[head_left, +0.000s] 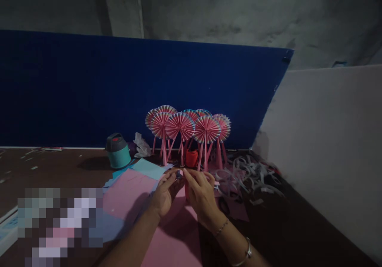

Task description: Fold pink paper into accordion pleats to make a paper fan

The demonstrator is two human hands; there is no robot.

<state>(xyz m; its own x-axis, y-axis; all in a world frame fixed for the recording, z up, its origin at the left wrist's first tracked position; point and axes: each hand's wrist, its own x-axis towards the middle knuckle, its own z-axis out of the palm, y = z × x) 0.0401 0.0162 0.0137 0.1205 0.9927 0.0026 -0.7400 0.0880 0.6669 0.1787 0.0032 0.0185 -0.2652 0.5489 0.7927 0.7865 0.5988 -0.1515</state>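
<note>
My left hand (167, 193) and my right hand (201, 193) meet over a pink paper sheet (176, 243). Between the fingertips is a small dark bluish piece (179, 174), too small and dim to name. The left thumb and fingers pinch it; the right thumb and forefinger close in at its right side, and I cannot tell what they hold. Part of a red or pink upright thing (187, 191) shows between the hands, mostly hidden. Just beyond stand several round pleated paper fans (180, 127) on pink legs.
Pink (128, 191) and light blue sheets (149, 168) lie left. Behind them stand a teal tub with a dark lid (118, 151) and crumpled white plastic (142, 145). A red roll (191, 157) sits among the fan legs. Tangled pale strips (256, 173) lie right. A blue panel (119, 88) closes the back.
</note>
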